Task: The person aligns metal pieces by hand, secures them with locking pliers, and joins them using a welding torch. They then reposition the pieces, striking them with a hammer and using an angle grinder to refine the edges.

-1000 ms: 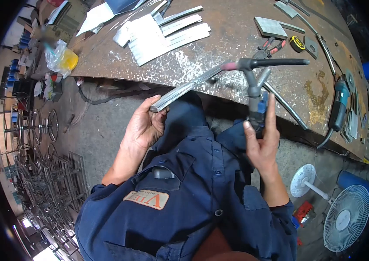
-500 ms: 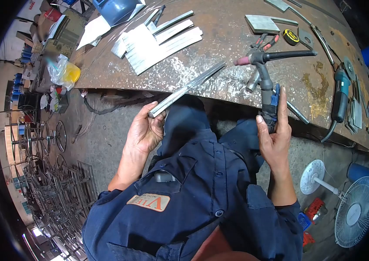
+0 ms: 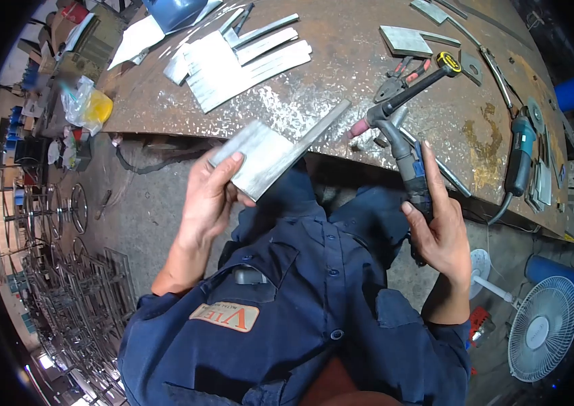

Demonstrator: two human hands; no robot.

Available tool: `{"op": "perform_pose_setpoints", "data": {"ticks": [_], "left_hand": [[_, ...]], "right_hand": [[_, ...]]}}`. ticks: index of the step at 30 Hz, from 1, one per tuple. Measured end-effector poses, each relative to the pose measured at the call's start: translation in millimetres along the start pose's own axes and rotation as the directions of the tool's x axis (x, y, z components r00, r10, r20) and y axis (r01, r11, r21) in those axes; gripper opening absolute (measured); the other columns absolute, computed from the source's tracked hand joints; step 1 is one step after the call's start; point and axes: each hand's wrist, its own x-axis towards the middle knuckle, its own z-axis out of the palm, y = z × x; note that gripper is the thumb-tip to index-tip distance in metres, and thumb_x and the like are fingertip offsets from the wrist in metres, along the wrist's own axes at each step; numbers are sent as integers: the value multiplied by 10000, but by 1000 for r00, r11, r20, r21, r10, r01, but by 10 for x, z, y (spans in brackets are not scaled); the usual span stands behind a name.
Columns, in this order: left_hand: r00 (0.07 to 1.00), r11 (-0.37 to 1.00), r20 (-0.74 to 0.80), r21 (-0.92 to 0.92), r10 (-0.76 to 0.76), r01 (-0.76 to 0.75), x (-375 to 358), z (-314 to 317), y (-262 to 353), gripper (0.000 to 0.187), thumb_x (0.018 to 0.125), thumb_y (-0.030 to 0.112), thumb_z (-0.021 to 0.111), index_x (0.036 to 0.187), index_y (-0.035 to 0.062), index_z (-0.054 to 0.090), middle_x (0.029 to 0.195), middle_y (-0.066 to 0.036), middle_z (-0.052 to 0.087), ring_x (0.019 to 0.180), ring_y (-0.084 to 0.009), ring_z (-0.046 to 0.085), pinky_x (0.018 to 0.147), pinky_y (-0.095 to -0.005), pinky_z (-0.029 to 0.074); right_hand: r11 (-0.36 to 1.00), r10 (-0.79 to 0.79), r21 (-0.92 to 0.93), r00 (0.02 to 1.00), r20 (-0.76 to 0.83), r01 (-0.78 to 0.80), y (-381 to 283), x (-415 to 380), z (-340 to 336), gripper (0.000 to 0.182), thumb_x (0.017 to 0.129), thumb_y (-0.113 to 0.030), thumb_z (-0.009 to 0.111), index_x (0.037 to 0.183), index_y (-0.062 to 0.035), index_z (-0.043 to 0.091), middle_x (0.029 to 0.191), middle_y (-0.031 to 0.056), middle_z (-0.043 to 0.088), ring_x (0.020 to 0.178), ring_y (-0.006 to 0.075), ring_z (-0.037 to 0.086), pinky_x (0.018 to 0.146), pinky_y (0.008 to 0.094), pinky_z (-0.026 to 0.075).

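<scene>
In the head view, your left hand [image 3: 207,193] has its fingers closed on a flat metal piece [image 3: 260,157] left of the frame's centre, its narrow strip [image 3: 327,124] slanting toward upper right. Your right hand [image 3: 444,237], right of centre, grips a torch [image 3: 402,147], index finger stretched along the handle; the pink nozzle [image 3: 359,127] is near the strip's tip. On the surface [image 3: 348,47] you have metal plates [image 3: 216,71] at upper left, red-handled pliers [image 3: 390,86] at upper right, and an angle grinder [image 3: 520,152] at far right.
</scene>
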Motion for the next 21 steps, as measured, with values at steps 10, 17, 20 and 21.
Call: {"op": "perform_pose_setpoints", "data": {"ticks": [10, 17, 20, 21], "left_hand": [[765, 161, 424, 816, 484, -555, 321, -82, 74, 268, 932, 71, 765, 1172, -9, 674, 946, -199, 739, 799, -331, 767, 676, -357, 566], [782, 223, 375, 816, 497, -533, 401, -163, -41, 269, 925, 55, 772, 1166, -8, 671, 947, -199, 746, 833, -344, 767, 723, -354, 572], [706, 205, 419, 760, 571, -616, 455, -190, -78, 301, 901, 38, 788, 1174, -5, 669, 914, -219, 732, 645, -340, 724, 569, -375, 545], [706, 206, 421, 758, 570, -619, 457, -182, -75, 301, 901, 38, 788, 1174, -5, 669, 914, -219, 732, 645, -340, 724, 569, -375, 545]], "right_hand": [[941, -206, -285, 977, -61, 181, -13, 173, 493, 860, 892, 22, 691, 1654, -106, 312, 1204, 249, 677, 952, 438, 703, 780, 454, 572], [938, -164, -310, 986, -1, 156, 34, 324, 701, 840, 915, 14, 675, 1655, -98, 295, 1139, 234, 623, 894, 448, 663, 750, 482, 550], [928, -138, -345, 990, 43, 144, 9, 366, 730, 853, 897, 48, 674, 1650, -77, 294, 1327, 272, 644, 1047, 468, 693, 826, 466, 579], [924, -149, -350, 988, 51, 157, 19, 375, 749, 858, 895, 50, 675, 1652, -89, 295, 1302, 272, 650, 1022, 468, 694, 808, 470, 574]]}}
